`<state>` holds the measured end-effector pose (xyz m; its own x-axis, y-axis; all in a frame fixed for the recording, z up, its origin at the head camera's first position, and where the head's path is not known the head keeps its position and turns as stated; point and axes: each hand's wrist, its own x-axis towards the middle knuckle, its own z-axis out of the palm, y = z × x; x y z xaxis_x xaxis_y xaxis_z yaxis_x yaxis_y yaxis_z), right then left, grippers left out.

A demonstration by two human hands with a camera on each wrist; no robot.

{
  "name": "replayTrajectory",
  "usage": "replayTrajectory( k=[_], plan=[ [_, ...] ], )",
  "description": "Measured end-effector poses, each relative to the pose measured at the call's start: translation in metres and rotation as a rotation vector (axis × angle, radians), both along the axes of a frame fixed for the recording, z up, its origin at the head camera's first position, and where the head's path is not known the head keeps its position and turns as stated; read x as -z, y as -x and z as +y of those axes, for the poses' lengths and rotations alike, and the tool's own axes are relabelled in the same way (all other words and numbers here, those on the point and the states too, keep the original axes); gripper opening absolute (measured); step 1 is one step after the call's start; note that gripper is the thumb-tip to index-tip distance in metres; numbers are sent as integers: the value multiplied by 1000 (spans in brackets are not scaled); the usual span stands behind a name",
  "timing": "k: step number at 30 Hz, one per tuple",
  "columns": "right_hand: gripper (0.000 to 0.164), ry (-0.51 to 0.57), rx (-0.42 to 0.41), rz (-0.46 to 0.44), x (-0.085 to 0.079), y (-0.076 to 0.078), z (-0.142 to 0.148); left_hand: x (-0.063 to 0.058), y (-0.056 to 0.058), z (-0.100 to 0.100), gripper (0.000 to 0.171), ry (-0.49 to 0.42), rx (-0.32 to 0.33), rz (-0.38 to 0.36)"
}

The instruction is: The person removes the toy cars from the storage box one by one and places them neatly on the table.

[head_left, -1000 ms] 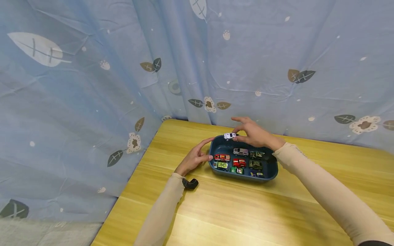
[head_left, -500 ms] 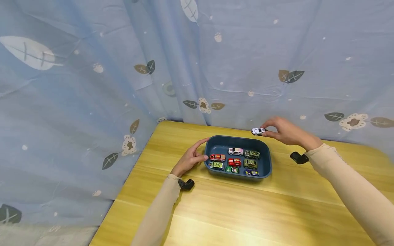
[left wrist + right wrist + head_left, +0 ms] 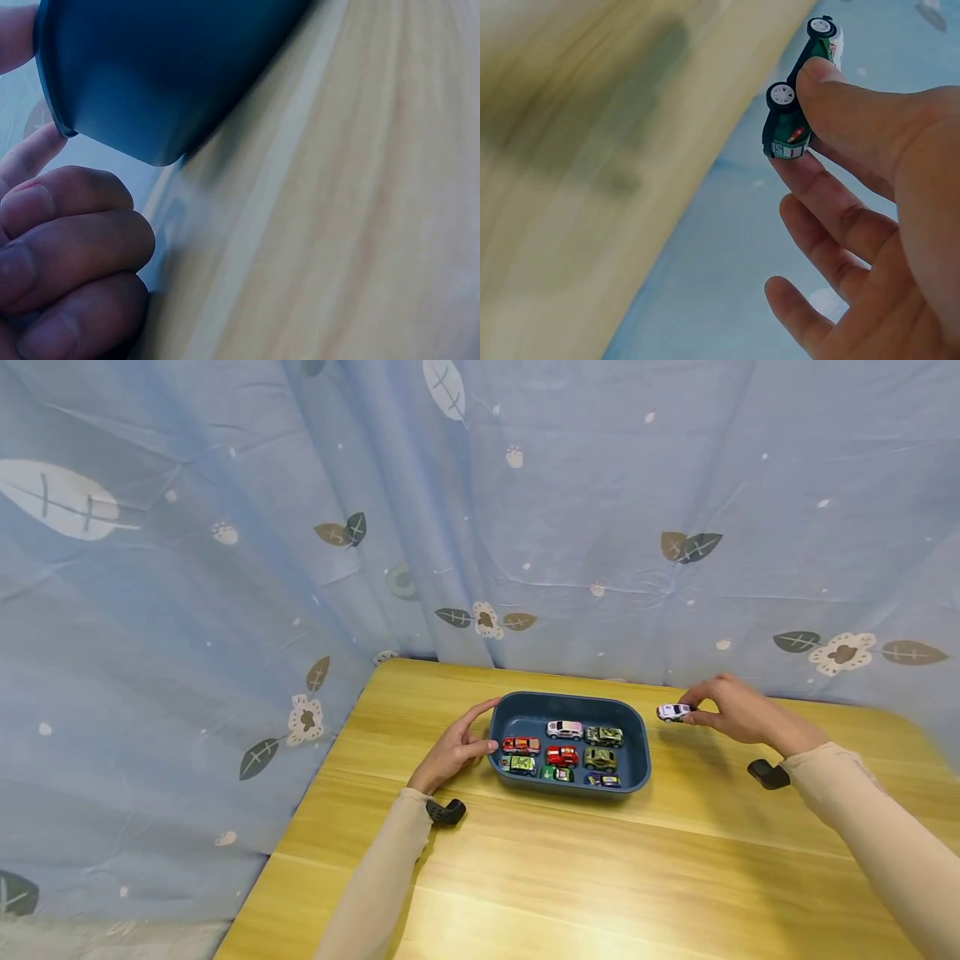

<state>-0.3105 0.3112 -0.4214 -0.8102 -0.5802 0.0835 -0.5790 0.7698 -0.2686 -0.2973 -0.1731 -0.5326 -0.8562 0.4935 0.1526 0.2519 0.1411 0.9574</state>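
My right hand pinches a small white and green toy car between thumb and fingers, over the table to the right of a dark blue plastic bin. In the right wrist view, the thumb lies across the toy car's side by its wheels, and the other fingers spread loosely. At the bin's left end is my left hand, its index finger and thumb touching the rim while the other fingers curl below. Several toy cars stand in the bin, including a red one and an olive green one.
The wooden table backs onto a blue patterned curtain, which also hangs along its left side. Black camera mounts sit at both wrists, the left mount close to the tabletop.
My right hand has carried the white toy car from above the bin's back rim out to the right, then lower over the table. My left hand has stayed at the bin's left end.
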Motion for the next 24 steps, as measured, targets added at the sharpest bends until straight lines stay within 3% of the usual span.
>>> replayTrajectory(
  k=[9, 24],
  plan=[
    [15, -50, 58, -7, 21, -15, 22, 0, 0, 0, 71, -9, -5, -1],
    [16, -35, 72, -2, 46, -20, 21, 0, 2, -1, 72, -13, 11, -8]
  ],
)
